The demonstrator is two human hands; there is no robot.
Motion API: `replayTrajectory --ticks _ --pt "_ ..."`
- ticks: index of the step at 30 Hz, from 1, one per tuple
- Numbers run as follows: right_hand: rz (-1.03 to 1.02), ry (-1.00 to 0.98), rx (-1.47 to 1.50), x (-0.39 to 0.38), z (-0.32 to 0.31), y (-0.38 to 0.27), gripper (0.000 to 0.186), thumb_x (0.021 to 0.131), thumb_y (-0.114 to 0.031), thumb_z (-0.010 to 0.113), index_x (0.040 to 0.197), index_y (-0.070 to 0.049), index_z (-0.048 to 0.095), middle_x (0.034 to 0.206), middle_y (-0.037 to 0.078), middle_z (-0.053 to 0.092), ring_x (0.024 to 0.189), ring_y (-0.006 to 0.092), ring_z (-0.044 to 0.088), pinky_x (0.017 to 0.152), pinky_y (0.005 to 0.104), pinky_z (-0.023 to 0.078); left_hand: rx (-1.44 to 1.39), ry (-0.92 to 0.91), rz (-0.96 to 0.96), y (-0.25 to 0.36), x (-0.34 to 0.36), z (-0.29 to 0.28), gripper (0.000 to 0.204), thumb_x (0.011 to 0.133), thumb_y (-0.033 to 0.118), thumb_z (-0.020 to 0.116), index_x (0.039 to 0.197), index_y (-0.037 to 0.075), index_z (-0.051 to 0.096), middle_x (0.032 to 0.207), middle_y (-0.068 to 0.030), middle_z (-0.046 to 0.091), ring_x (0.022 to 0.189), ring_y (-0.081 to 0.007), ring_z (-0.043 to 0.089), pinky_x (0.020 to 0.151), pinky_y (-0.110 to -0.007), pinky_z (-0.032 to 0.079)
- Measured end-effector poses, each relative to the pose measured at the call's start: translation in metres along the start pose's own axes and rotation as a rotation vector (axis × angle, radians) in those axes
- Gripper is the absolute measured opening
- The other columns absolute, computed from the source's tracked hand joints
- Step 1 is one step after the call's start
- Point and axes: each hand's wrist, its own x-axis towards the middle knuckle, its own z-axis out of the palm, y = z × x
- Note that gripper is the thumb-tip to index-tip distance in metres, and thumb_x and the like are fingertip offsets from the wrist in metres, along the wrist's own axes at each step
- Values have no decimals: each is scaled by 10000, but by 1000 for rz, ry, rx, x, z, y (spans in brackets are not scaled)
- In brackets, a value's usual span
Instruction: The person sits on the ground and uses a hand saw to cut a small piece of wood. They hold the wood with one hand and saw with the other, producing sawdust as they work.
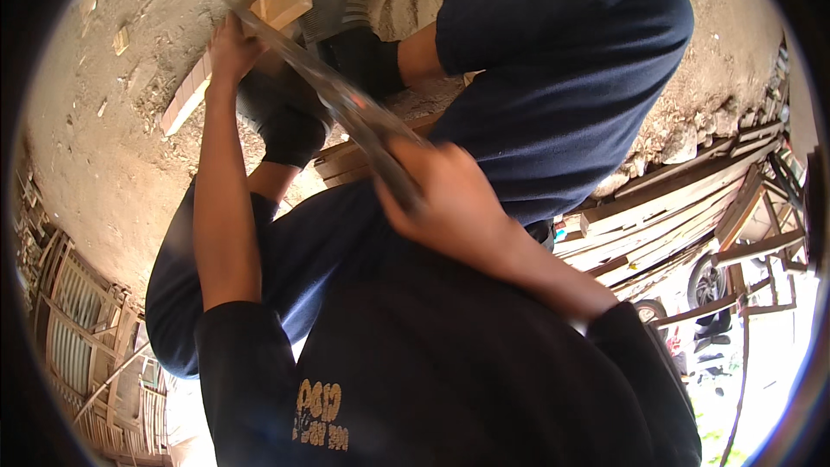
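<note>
My right hand [432,186] grips the dark handle of a long metal blade [294,52], blurred, which slants up to the upper left; whether it is a saw is unclear. My left hand [235,50] is closed at the light wooden board [186,99], beside the blade's far end; the exact grip is blurred. A short wooden block [285,2] lies at the board's upper end. My shoes [337,13] are against the wood, one on each side of the blade.
Bare dirt ground [95,147] with wood scraps surrounds my legs. Stacked planks [648,216] and stones [679,143] lie at the right, with a wooden frame and wheels [705,281] behind them. Bamboo and corrugated panels [78,329] stand at the lower left.
</note>
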Motion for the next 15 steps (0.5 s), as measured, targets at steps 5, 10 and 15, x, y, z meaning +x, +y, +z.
replayTrajectory --ticks 5,10,15 --pt "-18 23 -12 29 18 4 70 812 -62 645 821 -14 595 684 214 614 645 394 639 582 445 520 -38 19 90 -4 0 -3 619 661 267 799 1181 55 540 1160 -209 615 1136 -424 540 957 -528 435" --pt "5 -10 44 -26 -19 5 126 834 -138 632 818 -21 589 701 214 621 633 414 628 600 466 518 62 9 15 -1 -5 -1 617 677 291 797 1194 56 556 1159 -203 618 1128 -427 547 959 -524 437" --pt "-31 5 -1 51 29 8 124 829 -145 645 836 -28 605 727 201 634 638 409 629 613 470 522 -20 -39 103 -5 -1 -6 573 692 293 800 1157 46 573 1134 -211 632 1100 -433 574 930 -530 456"
